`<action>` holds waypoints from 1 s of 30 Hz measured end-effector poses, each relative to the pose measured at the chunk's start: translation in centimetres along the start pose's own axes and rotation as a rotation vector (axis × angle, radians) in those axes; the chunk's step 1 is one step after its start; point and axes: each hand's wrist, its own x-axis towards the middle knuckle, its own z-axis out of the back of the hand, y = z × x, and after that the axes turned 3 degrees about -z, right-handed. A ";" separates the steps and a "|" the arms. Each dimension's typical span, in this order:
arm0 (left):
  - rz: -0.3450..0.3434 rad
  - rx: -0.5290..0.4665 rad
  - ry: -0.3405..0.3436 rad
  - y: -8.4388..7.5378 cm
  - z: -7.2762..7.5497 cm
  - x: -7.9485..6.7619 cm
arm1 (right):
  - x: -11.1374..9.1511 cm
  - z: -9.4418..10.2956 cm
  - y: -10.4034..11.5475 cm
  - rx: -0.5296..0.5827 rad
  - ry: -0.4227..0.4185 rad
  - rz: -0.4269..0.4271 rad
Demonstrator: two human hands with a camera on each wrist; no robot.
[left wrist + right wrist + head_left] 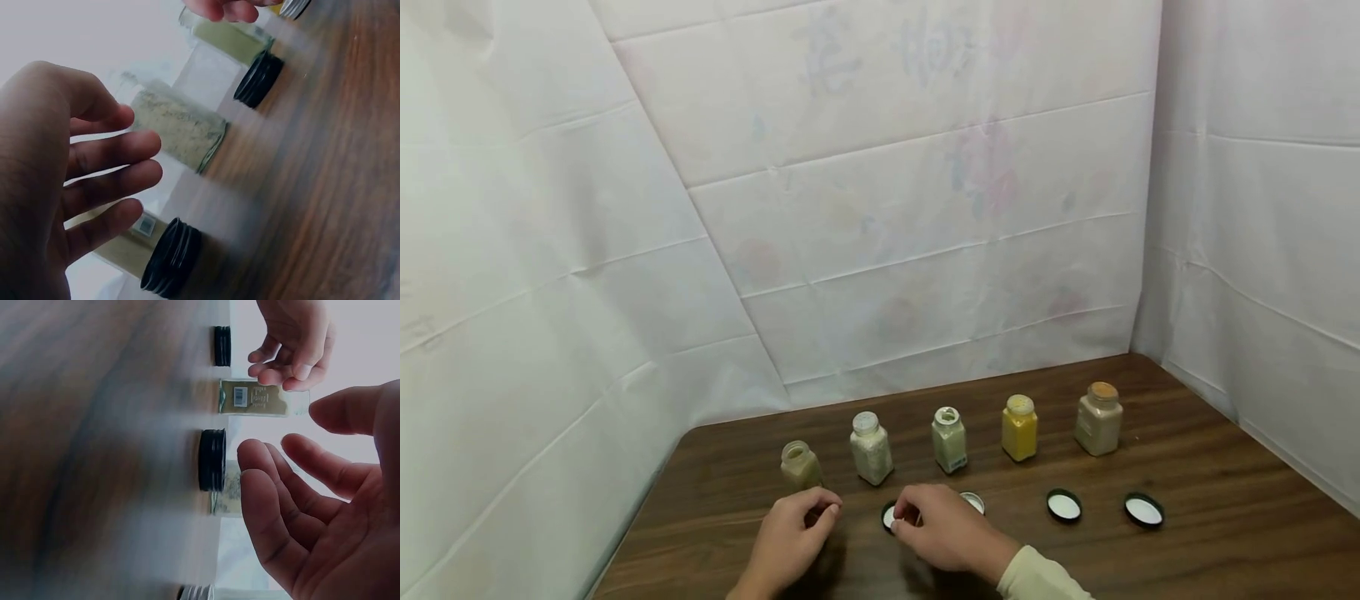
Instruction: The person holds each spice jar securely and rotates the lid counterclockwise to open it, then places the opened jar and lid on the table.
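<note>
My left hand (792,537) hovers in front of the leftmost jar (801,468), fingers loosely bent and nothing in them. A black lid (172,259) lies by that jar; the hand hides it in the head view. My right hand (951,527) is over the table with thumb and fingers apart, holding nothing. Beneath its fingertips in the head view is another black lid (889,518), partly covered; the right wrist view shows the lid (212,460) apart from the fingers. Behind it stands a jar of pale speckled contents (872,452). A silver lid (973,502) shows beyond the right hand.
Further right in the row of uncapped jars stand a pale green jar (950,446), a yellow jar (1019,432) and a beige jar (1097,427) with an orange top. Two dark-rimmed lids (1063,506) lie before them, white insides up. White sheets (925,250) enclose the wooden table (715,492).
</note>
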 end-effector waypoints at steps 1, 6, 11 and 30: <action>-0.006 0.007 0.004 -0.1 -0.2 0.1 | -0.2 0.1 -0.1 -0.005 -0.001 0.001; -0.008 0.021 0.049 -0.5 -0.7 0.2 | -1.0 0.7 -0.7 -0.025 -0.015 0.004; -0.007 0.053 0.098 -0.9 -0.7 -0.1 | -1.5 1.2 -1.2 -0.001 0.017 -0.005; 0.031 0.076 0.170 -1.9 -0.8 -0.5 | -4.6 4.4 -3.4 -0.025 -0.023 -0.073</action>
